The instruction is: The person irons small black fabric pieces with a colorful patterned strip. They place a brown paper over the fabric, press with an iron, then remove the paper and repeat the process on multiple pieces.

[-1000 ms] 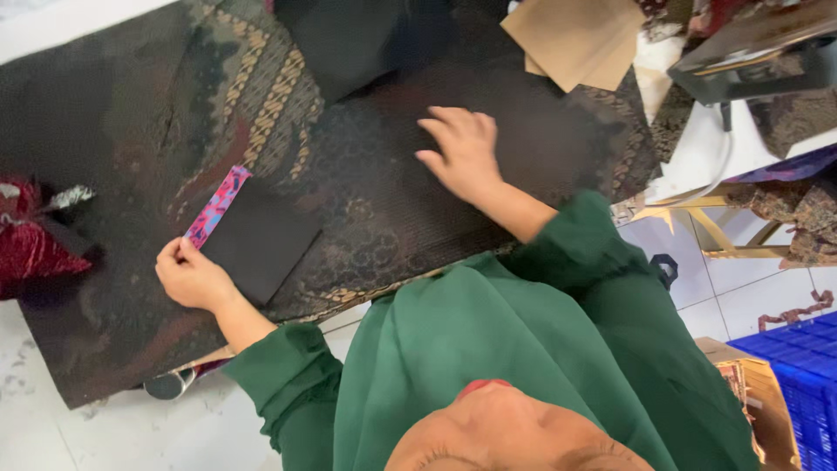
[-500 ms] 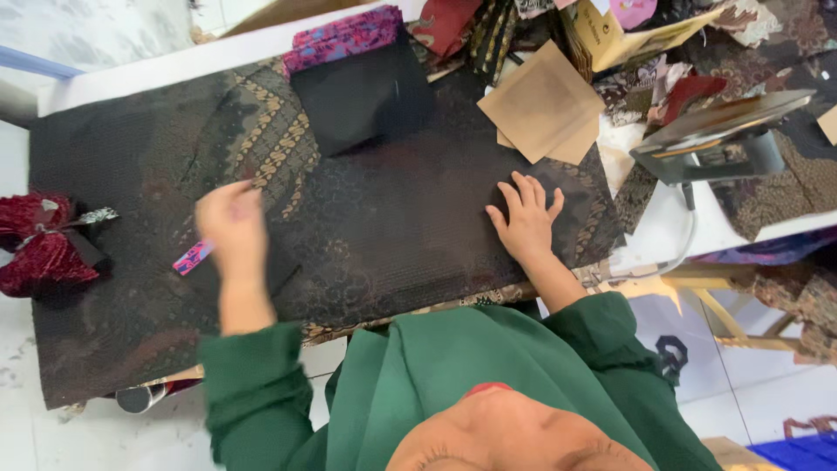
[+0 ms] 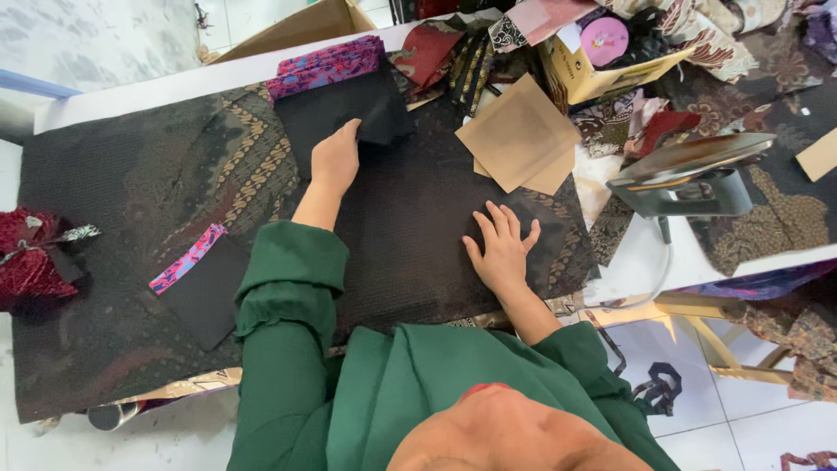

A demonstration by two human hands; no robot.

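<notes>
A black piece [image 3: 349,109] of cloth lies at the far middle of the table, on the dark patterned cloth [image 3: 148,174] that covers most of the top. Its right corner is gripped by the left hand [image 3: 336,161]: the fingers are curled around the edge, with the thumb hidden beneath, so how tight the grip is cannot be told. The hand is reached out on a green sleeve [image 3: 288,288]. Along the far edge of the black piece, a pink and purple patterned strip [image 3: 327,63] is seen, touching it.

The right hand [image 3: 501,253] is laid flat on the dark cloth near the front edge, palm down, fingers spread wide, with nothing held. It is well apart from the black piece.

Just right of the black piece, two brown paper squares [image 3: 521,133] are stacked, one partly over the other. Beyond them, a cardboard box [image 3: 575,74] with a round pink thing [image 3: 604,39] in it is set among heaps of patterned scraps [image 3: 697,44]. At the right edge, a grey iron [image 3: 689,179] is stood on a white surface, its cord [image 3: 658,279] hung down towards the floor.

To the left, near the front, a second black piece [image 3: 205,292] with a pink patterned edge is laid on the cloth, well apart from both hands. At the far left edge, a red bow [image 3: 30,262] is placed.
</notes>
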